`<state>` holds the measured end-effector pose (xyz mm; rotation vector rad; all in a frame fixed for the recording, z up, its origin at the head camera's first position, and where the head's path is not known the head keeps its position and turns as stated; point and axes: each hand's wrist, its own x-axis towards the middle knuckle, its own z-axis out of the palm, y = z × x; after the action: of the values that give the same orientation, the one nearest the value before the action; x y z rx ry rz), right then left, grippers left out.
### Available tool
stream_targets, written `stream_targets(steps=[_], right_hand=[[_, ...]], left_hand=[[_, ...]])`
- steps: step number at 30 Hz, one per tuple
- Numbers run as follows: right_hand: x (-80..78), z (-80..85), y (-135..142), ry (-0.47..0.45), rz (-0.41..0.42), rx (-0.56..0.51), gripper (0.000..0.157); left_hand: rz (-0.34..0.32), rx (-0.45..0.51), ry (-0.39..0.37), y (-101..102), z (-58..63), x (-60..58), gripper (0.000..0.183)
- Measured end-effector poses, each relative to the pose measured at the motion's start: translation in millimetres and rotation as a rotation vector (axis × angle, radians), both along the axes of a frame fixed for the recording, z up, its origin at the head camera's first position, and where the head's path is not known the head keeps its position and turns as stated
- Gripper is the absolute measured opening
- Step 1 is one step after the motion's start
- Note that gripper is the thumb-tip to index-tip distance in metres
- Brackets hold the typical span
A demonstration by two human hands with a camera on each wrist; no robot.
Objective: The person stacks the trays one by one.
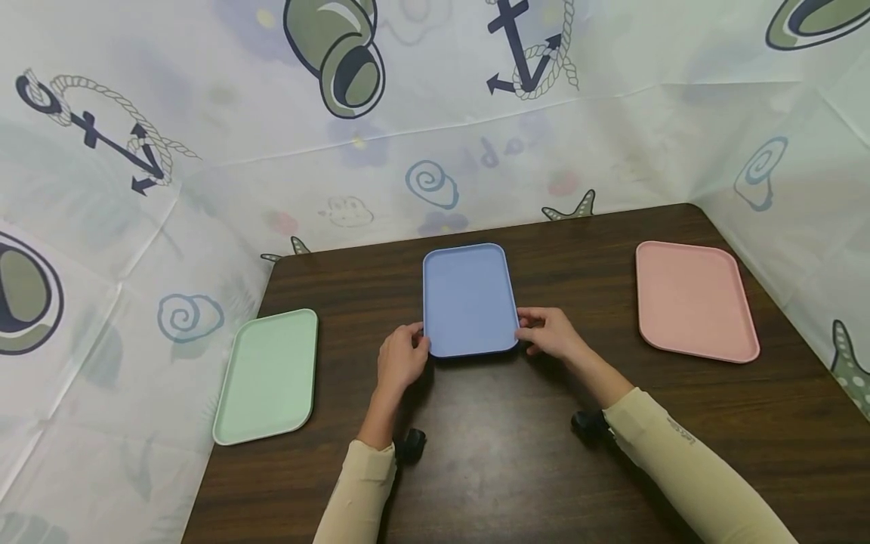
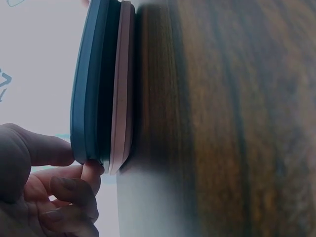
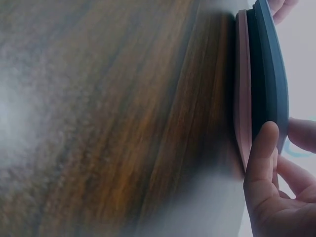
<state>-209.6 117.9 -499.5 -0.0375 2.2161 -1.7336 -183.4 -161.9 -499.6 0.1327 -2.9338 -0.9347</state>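
Note:
A blue rectangular tray is at the middle of the table, toward its far side. My left hand pinches the near left corner of it, thumb above and a fingertip under the rim. At the near right corner my right hand pinches the same tray. Both wrist views show a pink tray edge just beneath the blue one, close over the wood. From the head view that lower tray is hidden under the blue tray.
A green tray lies at the table's left edge. Another pink tray lies on the right side of the dark wooden table. White printed cloth hangs behind and along both sides.

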Motion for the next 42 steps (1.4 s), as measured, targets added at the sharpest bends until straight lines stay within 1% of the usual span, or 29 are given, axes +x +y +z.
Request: stream_targets(steps=[6, 9, 16, 25, 31, 37, 42], right_hand=[[-2.3, 1.7, -0.8, 0.009, -0.001, 0.005, 0.049], [-2.6, 2.2, -1.2, -0.002, -0.008, 0.016, 0.048], [-3.7, 2.5, -1.3, 0.002, 0.007, 0.016, 0.049], [-3.8, 6.7, -0.6, -0.01, 0.016, 0.013, 0.052], [-4.7, 4.2, -0.3, -0.003, 0.033, 0.018, 0.052], [-4.9, 2.4, -1.1, 0.001, 0.022, 0.026, 0.051], [-2.9, 4.1, -1.6, 0.007, 0.023, 0.022, 0.051]], left_hand=[[0.006, -0.002, 0.014, 0.3, 0.6, -3.5, 0.033], [0.004, -0.011, 0.02, -0.5, -0.7, -5.4, 0.033], [0.008, -0.023, 0.016, -1.4, -3.7, -9.0, 0.032], [0.021, -0.012, 0.009, 0.3, -2.2, -8.4, 0.032], [0.021, 0.019, 0.002, -0.3, -3.8, -6.8, 0.034], [-0.01, 0.072, -0.019, -2.2, -5.3, -6.2, 0.037], [-0.022, 0.085, -0.018, -4.6, -7.2, -5.4, 0.039]])
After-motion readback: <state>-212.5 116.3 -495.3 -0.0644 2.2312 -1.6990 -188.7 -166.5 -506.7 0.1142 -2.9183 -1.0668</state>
